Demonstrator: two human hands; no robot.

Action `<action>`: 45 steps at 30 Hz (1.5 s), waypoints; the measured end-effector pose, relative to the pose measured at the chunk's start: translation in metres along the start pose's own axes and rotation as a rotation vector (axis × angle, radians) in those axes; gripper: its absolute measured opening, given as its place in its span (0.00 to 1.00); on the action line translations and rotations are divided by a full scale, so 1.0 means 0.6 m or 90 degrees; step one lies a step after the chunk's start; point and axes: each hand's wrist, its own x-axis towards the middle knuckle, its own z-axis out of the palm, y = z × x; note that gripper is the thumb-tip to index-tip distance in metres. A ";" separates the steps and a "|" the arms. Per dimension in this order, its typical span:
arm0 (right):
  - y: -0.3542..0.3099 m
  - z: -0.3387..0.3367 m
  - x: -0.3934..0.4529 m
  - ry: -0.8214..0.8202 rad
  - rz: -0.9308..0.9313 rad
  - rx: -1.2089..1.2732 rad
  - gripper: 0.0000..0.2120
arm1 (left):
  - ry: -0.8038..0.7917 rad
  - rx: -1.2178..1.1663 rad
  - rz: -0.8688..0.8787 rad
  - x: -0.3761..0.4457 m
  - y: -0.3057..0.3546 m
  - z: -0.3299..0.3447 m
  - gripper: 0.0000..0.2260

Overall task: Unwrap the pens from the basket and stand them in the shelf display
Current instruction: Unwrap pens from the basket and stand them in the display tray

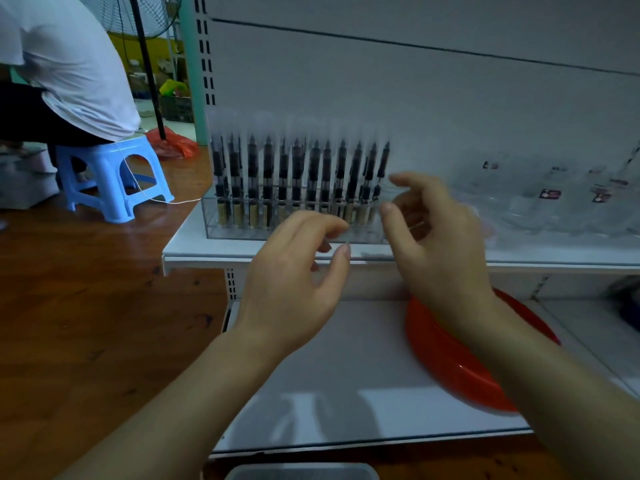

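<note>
Hands raised before the upper shelf [346,252]: left hand [294,271] loosely curled, holding nothing visible; right hand [436,237] half-curled, grip indeterminate. Red basket [446,355] on the lower shelf under the right forearm. Beyond, pens [298,178] upright in the clear display [242,232].

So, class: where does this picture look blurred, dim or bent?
Head view: dim, bluish light overall; the pens in the clear display case smear upward from motion blur; the right hand is blurred too; the shelf edge and back-panel line slant from wide-angle distortion.
</note>
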 end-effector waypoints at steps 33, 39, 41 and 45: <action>0.109 0.148 -0.563 -1.015 0.080 -0.168 0.13 | -0.997 0.067 -0.347 -0.475 -0.136 0.080 0.07; 0.105 0.156 -0.604 -1.074 0.110 -0.170 0.06 | -1.078 0.047 -0.334 -0.490 -0.145 0.092 0.04; 0.105 0.160 -0.605 -1.081 0.128 -0.167 0.06 | -1.079 0.036 -0.337 -0.490 -0.147 0.095 0.03; 0.106 0.158 -0.606 -1.088 0.108 -0.158 0.09 | -1.108 0.029 -0.342 -0.484 -0.149 0.093 0.06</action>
